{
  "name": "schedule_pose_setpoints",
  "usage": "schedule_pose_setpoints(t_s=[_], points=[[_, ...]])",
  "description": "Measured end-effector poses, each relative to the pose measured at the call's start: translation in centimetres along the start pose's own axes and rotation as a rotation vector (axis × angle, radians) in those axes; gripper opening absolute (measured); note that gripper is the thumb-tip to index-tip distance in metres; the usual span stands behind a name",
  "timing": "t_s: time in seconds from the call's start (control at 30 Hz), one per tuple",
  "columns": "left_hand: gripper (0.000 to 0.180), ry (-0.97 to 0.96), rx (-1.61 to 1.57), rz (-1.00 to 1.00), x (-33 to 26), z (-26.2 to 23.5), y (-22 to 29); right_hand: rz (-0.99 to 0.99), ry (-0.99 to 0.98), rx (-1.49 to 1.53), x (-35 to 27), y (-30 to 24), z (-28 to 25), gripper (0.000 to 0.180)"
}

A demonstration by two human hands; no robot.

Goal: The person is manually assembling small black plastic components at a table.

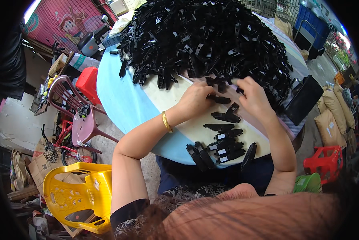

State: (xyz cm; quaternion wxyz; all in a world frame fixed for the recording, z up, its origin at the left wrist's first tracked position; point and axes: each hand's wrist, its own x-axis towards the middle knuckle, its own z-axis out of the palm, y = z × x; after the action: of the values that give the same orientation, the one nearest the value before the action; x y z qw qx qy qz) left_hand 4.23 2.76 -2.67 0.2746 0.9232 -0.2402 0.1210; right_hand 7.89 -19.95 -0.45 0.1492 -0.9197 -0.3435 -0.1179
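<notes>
A large heap of small black plastic pieces (pixel 207 36), some with shiny or pale patches, covers the far part of the round table. My left hand (pixel 196 100), with a gold bracelet at the wrist, has its fingers curled around one end of a black plastic piece (pixel 219 99) at the heap's near edge. To its right, my right hand (pixel 254 99) is closed, thumb and forefinger bent together beside the heap; what they pinch is too small to make out. Below the hands, several elongated black pieces (pixel 227 146) lie in a rough column, some bearing white rectangles.
The table (pixel 119 100) has a pale blue, cream and pink striped cover. A dark flat case (pixel 304 100) lies at its right edge. Around it stand a yellow chair (pixel 79 196), a pink chair (pixel 85 128), a red stool (pixel 324 164) and brown sacks (pixel 331 124).
</notes>
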Motion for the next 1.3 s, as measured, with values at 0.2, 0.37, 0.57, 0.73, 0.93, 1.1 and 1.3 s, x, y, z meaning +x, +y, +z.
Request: schedule_pose_setpoints(t_s=[0.2,0.37,0.57,0.73,0.93,1.1,1.3], points=[[0.021,0.064,-0.111,-0.058,0.7,0.7,0.6,0.001,-0.041,0.821,0.8,-0.4,1.0,0.036],[0.019,0.038,-0.167,-0.15,0.6,0.4,0.9,-0.158,0.052,0.277,0.4,0.4,0.2,0.022],[0.019,0.03,-0.191,-0.177,0.9,0.7,0.3,-0.18,0.069,0.26,0.5,1.4,0.6,0.012],[0.018,-0.02,-0.206,-0.143,1.6,0.7,1.3,-0.229,-0.001,0.314,1.5,1.1,1.4,0.019],[0.016,-0.163,-0.09,-0.106,1.2,-1.3,0.3,-0.121,-0.19,0.635,0.8,0.4,-2.1,0.019],[0.016,-0.46,-0.175,-0.013,0.0,-3.1,0.8,-0.28,-0.566,0.683,-0.1,0.9,-2.3,0.026],[0.025,-0.603,-0.426,0.051,0.1,-2.5,1.4,-0.15,-0.554,0.654,-0.3,2.5,-2.4,0.023]])
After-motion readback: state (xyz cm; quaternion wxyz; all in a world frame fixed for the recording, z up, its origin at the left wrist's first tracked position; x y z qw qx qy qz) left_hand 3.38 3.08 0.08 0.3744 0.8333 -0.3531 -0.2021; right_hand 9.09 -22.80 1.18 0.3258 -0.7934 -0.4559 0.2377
